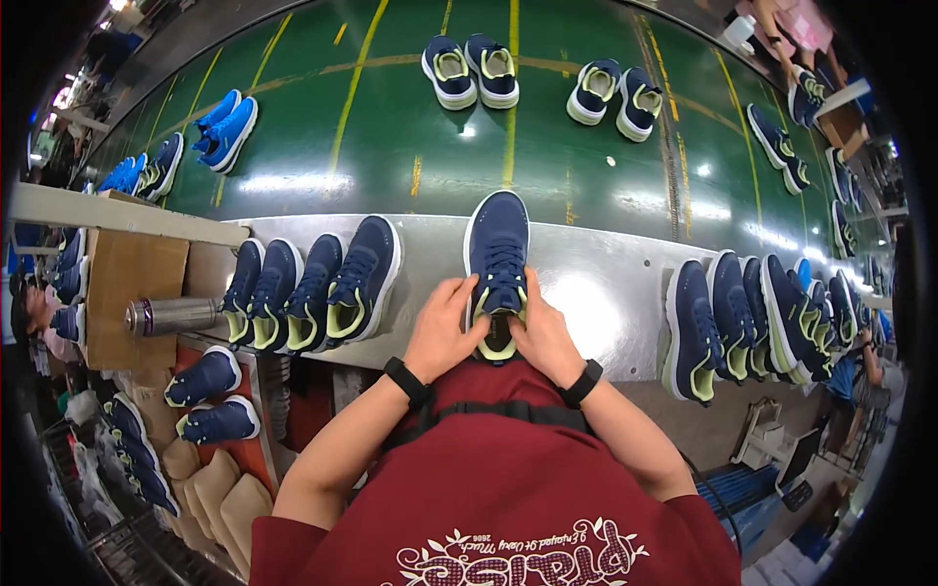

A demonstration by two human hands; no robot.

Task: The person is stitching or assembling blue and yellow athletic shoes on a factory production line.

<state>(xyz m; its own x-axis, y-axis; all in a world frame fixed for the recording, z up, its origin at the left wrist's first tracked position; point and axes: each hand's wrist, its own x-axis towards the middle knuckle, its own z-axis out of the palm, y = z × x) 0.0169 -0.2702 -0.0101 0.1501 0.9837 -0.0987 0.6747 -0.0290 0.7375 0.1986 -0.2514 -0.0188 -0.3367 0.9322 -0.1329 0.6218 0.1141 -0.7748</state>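
A navy sneaker [499, 239] with a white sole and lime-green lining rests on the metal ledge right before me, its toe pointing away. My left hand [442, 330] grips the left side of its collar, with the thumb at the opening. On the opposite side my right hand [549, 337] holds the collar the same way, thumb also by the opening. Both sets of fingers are closed around the shoe's heel end. Just left of my hands, several matching navy sneakers [366, 269] stand in a row on the ledge.
Beyond the metal ledge [430, 254] runs a green conveyor belt [391, 146] with navy pairs [472, 73] and blue sneakers [230, 132]. More navy sneakers [692, 327] line the ledge at right. A steel flask [174, 316] and a cardboard box [132, 293] are at left. Another person [796, 29] is at far right.
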